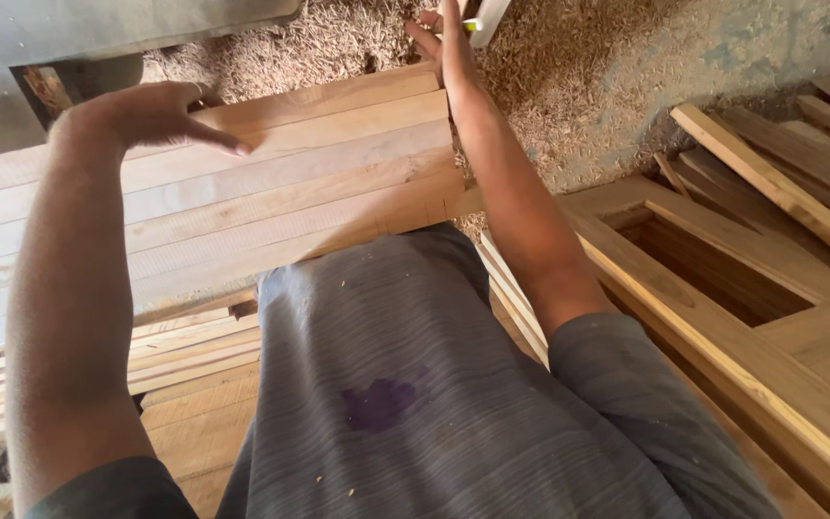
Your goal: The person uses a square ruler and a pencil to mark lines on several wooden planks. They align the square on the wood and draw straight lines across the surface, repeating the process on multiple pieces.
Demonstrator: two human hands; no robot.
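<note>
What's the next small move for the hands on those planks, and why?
Probably press the left hand flat and draw the right hand against the plank ends to square them. The left rests on the far planks; the right sits open at their end, where the ends look slightly stepped.

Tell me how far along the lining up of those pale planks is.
Done: the pale wooden planks lie side by side, their right ends nearly flush. In hand: the left hand rests flat on the planks' top, while the right hand presses against their end edge. Left: loose thin wooden strips lie below, and the sawdust pile remains.
</note>
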